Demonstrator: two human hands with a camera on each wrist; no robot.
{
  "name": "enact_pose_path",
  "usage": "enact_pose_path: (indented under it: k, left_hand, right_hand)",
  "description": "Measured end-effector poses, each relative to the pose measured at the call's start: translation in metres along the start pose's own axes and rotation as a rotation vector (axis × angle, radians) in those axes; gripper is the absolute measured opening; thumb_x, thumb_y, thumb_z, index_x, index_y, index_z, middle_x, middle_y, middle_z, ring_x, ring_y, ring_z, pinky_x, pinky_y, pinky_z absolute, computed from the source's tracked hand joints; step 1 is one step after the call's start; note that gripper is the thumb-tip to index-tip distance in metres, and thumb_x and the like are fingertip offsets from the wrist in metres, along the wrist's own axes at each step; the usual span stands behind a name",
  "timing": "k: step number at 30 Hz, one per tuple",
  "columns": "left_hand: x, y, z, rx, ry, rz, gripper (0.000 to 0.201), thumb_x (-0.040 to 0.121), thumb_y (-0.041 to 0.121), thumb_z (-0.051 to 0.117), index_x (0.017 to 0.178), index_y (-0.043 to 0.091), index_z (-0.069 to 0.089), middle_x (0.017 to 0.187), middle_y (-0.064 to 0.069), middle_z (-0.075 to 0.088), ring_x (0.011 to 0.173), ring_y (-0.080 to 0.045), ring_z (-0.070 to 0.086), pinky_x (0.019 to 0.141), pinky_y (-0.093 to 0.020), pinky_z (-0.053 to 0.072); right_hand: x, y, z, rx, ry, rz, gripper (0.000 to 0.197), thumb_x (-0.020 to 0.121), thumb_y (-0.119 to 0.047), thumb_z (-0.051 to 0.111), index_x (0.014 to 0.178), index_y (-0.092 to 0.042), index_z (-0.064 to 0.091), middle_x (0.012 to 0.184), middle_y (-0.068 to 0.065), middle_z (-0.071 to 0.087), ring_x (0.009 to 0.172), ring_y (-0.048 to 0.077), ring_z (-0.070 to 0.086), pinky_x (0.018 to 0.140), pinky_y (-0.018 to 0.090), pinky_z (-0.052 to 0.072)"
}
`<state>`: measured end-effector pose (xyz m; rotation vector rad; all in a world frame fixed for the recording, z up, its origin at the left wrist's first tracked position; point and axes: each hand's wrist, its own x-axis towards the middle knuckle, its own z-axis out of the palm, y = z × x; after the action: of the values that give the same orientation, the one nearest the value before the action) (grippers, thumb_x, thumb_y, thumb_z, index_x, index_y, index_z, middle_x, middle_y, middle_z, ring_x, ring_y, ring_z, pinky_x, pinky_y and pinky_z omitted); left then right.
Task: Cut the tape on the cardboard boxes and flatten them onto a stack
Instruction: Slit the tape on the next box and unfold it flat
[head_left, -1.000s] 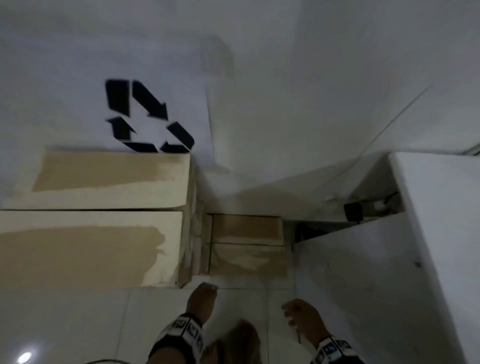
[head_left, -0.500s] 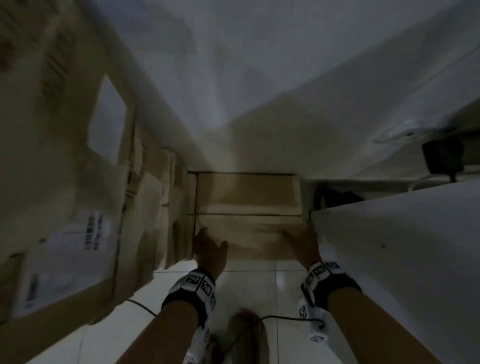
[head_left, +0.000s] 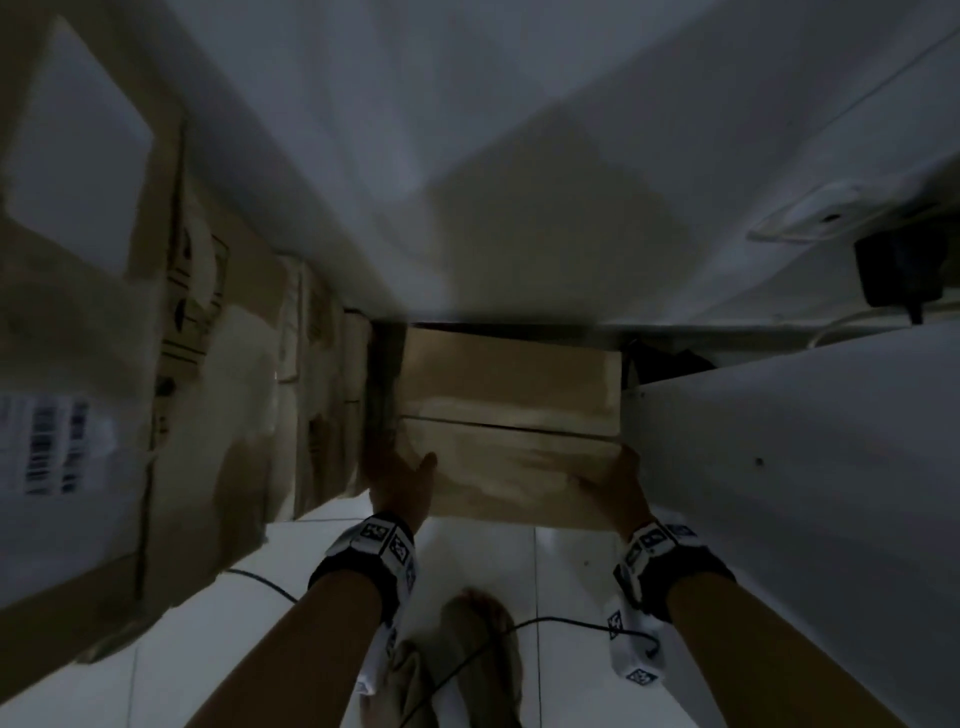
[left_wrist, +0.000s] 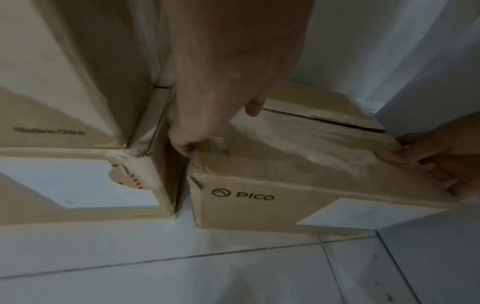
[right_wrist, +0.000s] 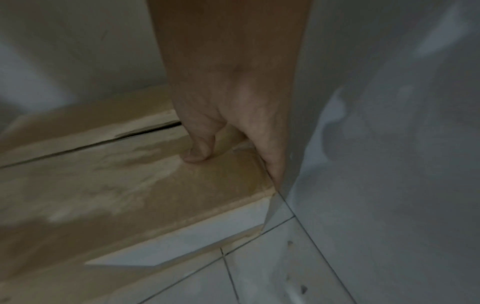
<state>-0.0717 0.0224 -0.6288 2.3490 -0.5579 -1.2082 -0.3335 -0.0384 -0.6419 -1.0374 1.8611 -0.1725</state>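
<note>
A small brown cardboard box (head_left: 509, 415) printed "PICO" stands on the white tiled floor, wedged between taller boxes and a cabinet. A dark seam runs across its top between the flaps. My left hand (head_left: 402, 475) grips the near left corner, thumb on the top and fingers down the narrow gap at the side. My right hand (head_left: 615, 480) grips the near right corner the same way, against the cabinet wall. In the left wrist view the left hand (left_wrist: 207, 123) and the right hand (left_wrist: 428, 150) hold the box (left_wrist: 298, 160) at both ends. The right wrist view shows the thumb (right_wrist: 197, 154) pressed on the box top (right_wrist: 103, 185).
Tall cardboard boxes (head_left: 182, 389) with white labels stand tight against the small box's left side. A white cabinet (head_left: 805, 467) closes off the right, a white wall the back. A black adapter (head_left: 893, 270) hangs at upper right. A cable (head_left: 545, 623) and my foot (head_left: 478, 639) lie below.
My view has dropped lower and closer to the small box. Both hands have reached forward from above the floor and taken hold of the box's near corners.
</note>
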Motion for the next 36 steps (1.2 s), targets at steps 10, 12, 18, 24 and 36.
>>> enact_pose_path:
  k: [10,12,18,24,36]
  left_hand:
    - [-0.107,0.005,-0.087,0.203,-0.264,-0.246,0.053,0.094,0.034,0.055,0.14,0.012,0.04,0.14,-0.015,0.045,0.124,-0.036,0.044,0.105,-0.042,0.035]
    - [-0.148,0.017,-0.114,0.209,-0.298,-0.285,0.056,0.093,0.037,0.055,0.141,0.014,0.038,0.141,-0.014,0.042,0.126,-0.036,0.042,0.106,-0.042,0.034]
    - [-0.256,0.044,-0.207,-0.059,-0.296,-0.304,0.062,0.074,0.043,0.069,0.123,0.011,0.05,0.123,-0.017,0.055,0.11,-0.039,0.056,0.093,-0.049,0.049]
    - [-0.342,0.099,-0.296,-0.22,-0.26,-0.103,0.033,0.093,0.026,0.061,0.069,0.004,0.055,0.067,-0.014,0.059,0.073,-0.032,0.057,0.067,-0.038,0.043]
    - [-0.474,0.255,-0.39,-0.291,-0.301,0.349,0.031,0.1,0.041,0.045,0.115,0.014,0.042,0.103,-0.012,0.055,0.088,-0.032,0.059,0.063,-0.038,0.047]
  right_hand:
    - [-0.159,0.01,-0.042,0.024,-0.092,0.231,0.045,0.088,-0.022,0.07,0.123,-0.023,0.042,0.123,0.005,0.054,0.113,0.024,0.057,0.092,0.034,0.047]
    - [-0.206,-0.003,-0.06,0.042,-0.025,0.275,0.044,0.085,-0.038,0.072,0.112,-0.03,0.038,0.115,0.003,0.052,0.11,0.026,0.057,0.089,0.037,0.046]
    - [-0.349,-0.073,-0.124,0.091,0.112,0.282,0.067,0.095,-0.032,0.061,0.151,-0.015,0.028,0.147,0.014,0.041,0.129,0.036,0.044,0.099,0.045,0.037]
    - [-0.46,-0.133,-0.189,-0.074,0.059,0.118,0.043,0.097,-0.035,0.046,0.127,-0.004,0.05,0.125,0.019,0.055,0.113,0.036,0.054,0.094,0.042,0.045]
    - [-0.552,-0.229,-0.331,0.11,0.198,-0.187,0.038,0.1,-0.053,0.039,0.123,-0.024,0.051,0.109,0.0,0.053,0.105,0.025,0.053,0.088,0.032,0.038]
